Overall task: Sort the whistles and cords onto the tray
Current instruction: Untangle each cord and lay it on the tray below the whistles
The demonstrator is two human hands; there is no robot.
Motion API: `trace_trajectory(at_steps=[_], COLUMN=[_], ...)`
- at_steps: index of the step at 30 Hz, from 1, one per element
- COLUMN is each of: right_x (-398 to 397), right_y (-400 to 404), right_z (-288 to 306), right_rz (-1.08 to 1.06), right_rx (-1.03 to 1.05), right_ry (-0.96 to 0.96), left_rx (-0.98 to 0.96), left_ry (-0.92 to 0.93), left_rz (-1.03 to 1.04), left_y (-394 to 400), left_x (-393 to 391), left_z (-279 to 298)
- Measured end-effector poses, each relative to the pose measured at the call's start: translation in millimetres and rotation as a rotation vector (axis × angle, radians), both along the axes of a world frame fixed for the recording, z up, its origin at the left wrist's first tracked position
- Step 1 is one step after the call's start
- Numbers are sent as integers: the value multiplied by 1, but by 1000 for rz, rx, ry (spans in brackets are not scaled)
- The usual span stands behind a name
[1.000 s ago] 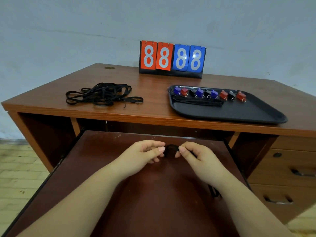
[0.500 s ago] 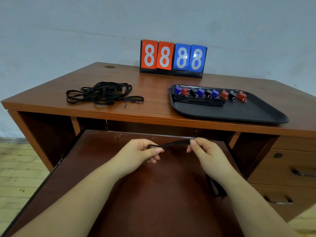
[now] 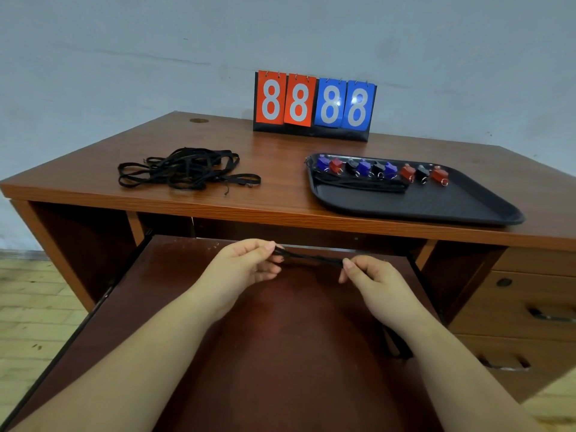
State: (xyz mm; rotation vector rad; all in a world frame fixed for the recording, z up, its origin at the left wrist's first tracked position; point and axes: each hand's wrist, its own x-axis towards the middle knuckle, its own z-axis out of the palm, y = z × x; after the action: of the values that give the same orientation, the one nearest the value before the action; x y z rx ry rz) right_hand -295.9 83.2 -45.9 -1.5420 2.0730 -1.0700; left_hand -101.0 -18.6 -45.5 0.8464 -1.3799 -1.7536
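cords in a black tangle (image 3: 184,168) lie at the left of the desk top (image 3: 280,194), not yet sorted. lower, over the pull-out shelf (image 3: 274,353), we see the left hand (image 3: 246,269) closed in a pinch on one end of a black cord (image 3: 311,259). its long axis runs almost level from left to right, a little lower at the right. there the right hand (image 3: 377,285) pinches it too, and the rest seems to hang down below that wrist. at far right the black tray (image 3: 452,207) holds a row of whistles (image 3: 381,171) with some laid cords (image 3: 358,183) in front. we judge the step is straightening or folding this cord; next it must be gathered and carried up to the tray beside the other cords.
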Motion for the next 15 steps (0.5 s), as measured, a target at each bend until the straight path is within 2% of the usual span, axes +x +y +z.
trace_trajectory(at_steps=[4,6,8,10,12,15], right_x=[3,5,8,12,14,12], right_y=[1,0,-1,-1,-1,-1], right_z=[1,1,-1,-3,-3,-3], right_rz=[48,91,135,163,173,171], right_rx=[-7,-8,-11,-16,-19,-16], right_ry=[16,12,26,40,40,51], left_rx=[133,149,74,-90,-235,-310], left_ry=[73,36,-107,-249,-329,-390], left_rz=[-109,-184,-240,-257,-245,-198], left_y=[4,7,10,12,12,8], left_x=[1,2,2,1,0,1], left_z=[5,8,7,3,-1,-3])
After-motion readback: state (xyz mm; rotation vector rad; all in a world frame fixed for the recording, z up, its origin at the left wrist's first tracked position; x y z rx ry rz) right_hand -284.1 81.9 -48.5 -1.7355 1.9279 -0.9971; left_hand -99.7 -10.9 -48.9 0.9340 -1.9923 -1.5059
